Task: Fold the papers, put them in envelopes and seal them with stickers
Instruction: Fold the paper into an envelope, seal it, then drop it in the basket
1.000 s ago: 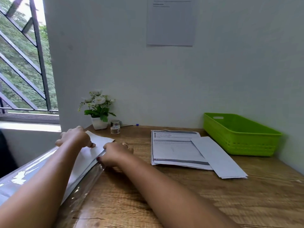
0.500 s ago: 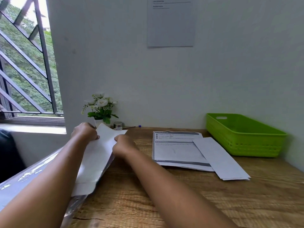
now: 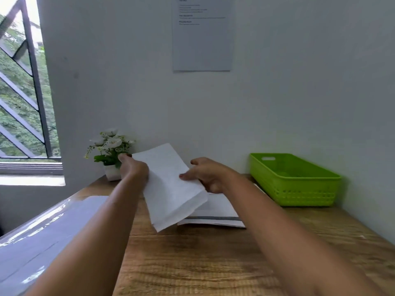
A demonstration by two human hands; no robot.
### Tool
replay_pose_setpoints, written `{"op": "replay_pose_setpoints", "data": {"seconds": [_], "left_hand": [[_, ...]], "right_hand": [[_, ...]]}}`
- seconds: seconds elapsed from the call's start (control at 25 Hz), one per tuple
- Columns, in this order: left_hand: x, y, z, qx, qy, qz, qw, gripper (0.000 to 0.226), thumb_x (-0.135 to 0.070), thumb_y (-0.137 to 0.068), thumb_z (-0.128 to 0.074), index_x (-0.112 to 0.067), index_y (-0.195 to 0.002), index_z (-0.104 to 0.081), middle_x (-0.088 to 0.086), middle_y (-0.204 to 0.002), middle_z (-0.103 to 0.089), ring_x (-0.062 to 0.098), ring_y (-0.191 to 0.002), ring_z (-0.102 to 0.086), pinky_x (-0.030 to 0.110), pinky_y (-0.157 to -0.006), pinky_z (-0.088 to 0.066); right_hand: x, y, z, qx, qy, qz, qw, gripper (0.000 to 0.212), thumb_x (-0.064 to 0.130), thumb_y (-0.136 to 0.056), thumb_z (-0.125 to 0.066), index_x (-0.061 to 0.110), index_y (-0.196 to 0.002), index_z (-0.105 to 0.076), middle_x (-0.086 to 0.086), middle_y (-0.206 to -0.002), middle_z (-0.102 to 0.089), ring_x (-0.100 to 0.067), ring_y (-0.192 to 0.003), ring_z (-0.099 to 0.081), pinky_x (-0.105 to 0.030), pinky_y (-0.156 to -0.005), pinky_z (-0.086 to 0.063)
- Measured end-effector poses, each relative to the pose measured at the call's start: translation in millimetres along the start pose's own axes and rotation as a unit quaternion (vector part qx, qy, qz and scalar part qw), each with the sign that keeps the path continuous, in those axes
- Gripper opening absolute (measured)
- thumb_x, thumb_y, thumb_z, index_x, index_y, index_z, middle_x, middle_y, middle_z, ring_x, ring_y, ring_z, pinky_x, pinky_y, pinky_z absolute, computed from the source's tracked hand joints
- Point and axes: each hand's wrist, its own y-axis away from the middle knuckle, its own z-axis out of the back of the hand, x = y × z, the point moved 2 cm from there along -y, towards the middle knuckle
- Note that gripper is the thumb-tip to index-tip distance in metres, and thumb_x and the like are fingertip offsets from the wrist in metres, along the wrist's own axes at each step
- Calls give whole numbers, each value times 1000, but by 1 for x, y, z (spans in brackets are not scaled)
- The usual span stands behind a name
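Note:
A white envelope (image 3: 171, 184) is held up above the wooden desk (image 3: 203, 259), tilted with its far end raised. My left hand (image 3: 133, 169) grips its upper left edge. My right hand (image 3: 208, 175) pinches its right edge, thumb on the front face. Behind and under the envelope lies a printed sheet of paper (image 3: 215, 214) flat on the desk, partly hidden by the envelope and my right arm. No stickers are visible.
A green plastic basket (image 3: 295, 180) stands at the back right against the wall. A small potted white flower (image 3: 109, 150) sits at the back left corner. A clear plastic pack (image 3: 42, 238) lies along the desk's left edge. A notice (image 3: 202, 35) hangs on the wall.
Both hands have lifted the envelope off the plastic pack at the left and carried it up and right, over the printed sheet. The camera has tilted and moved closer.

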Motion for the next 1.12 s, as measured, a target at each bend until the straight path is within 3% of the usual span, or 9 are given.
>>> {"op": "replay_pose_setpoints", "data": {"seconds": [0.08, 0.2, 0.32, 0.4, 0.64, 0.8, 1.0, 1.04, 1.12], "left_hand": [[-3, 20, -25, 32, 47, 27, 998, 41, -17, -99, -30, -7, -138, -31, 21, -130, -46, 35, -118, -49, 42, -102, -42], [-12, 45, -61, 184, 98, 33, 977, 43, -7, -92, -52, -10, -130, -31, 20, -130, -45, 34, -111, -52, 47, -92, -48], [-20, 84, -80, 392, 136, 66, 907, 62, 4, -84, -63, -10, -136, -33, 18, -127, -50, 33, -98, -58, 43, -70, -52], [-24, 106, -84, 482, 111, 64, 867, 57, 3, -83, -64, -11, -133, -41, 15, -119, -57, 28, -91, -62, 39, -69, -54], [-6, 110, -104, 402, 104, 10, 910, 43, -3, -85, -64, -13, -124, -49, 15, -129, -52, 33, -109, -55, 42, -81, -51], [1, 106, -111, 359, -21, -72, 930, 68, -13, -81, -71, -26, -136, -34, 8, -134, -42, 29, -117, -46, 44, -96, -46], [-10, 105, -96, 246, -153, -324, 901, 55, 11, -83, -45, -27, -122, -52, 4, -138, -40, 23, -123, -42, 23, -92, -32], [-7, 105, -93, 284, -179, -337, 880, 48, 10, -82, -43, -26, -108, -60, 3, -128, -50, 22, -117, -48, 22, -89, -36], [7, 110, -89, 412, -209, -325, 825, 36, -1, -83, -46, -32, -88, -63, -1, -106, -62, 22, -106, -56, 29, -86, -45]], "right_hand": [[-6, 10, 26, -32, 29, 2, 999, 51, -1, -83, -64, -2, -131, -47, -22, -122, -61, -34, -105, -63, -46, -92, -51], [-12, 16, 66, -147, 74, 25, 986, 34, 5, -84, -65, 3, -118, -62, -18, -112, -67, -29, -93, -65, -39, -86, -55], [-22, 19, 96, -213, 28, 31, 976, 31, 6, -86, -64, 4, -116, -62, -15, -105, -66, -22, -76, -62, -25, -57, -51], [-27, 21, 104, -231, 7, 27, 973, 30, 8, -87, -62, 4, -116, -60, -15, -105, -65, -22, -79, -61, -23, -56, -48], [-32, 30, 110, -148, 3, 40, 988, 43, -1, -78, -68, 11, -118, -59, -6, -107, -66, -19, -86, -63, -29, -63, -53], [-10, 41, 116, -331, 275, 234, 872, 40, -4, -72, -56, 13, -104, -70, -5, -104, -71, -19, -93, -64, -27, -76, -52], [-26, 56, 70, -243, 642, 298, 663, 37, -8, -80, -45, 9, -108, -63, -12, -101, -63, -30, -103, -53, -36, -69, -50], [-36, 55, 61, -213, 669, 294, 649, 36, -8, -82, -46, 9, -110, -62, -13, -102, -61, -30, -103, -53, -36, -67, -48], [-54, 51, 52, -128, 640, 261, 712, 33, 1, -83, -58, 12, -114, -63, -11, -111, -61, -29, -106, -54, -34, -72, -46]]}}
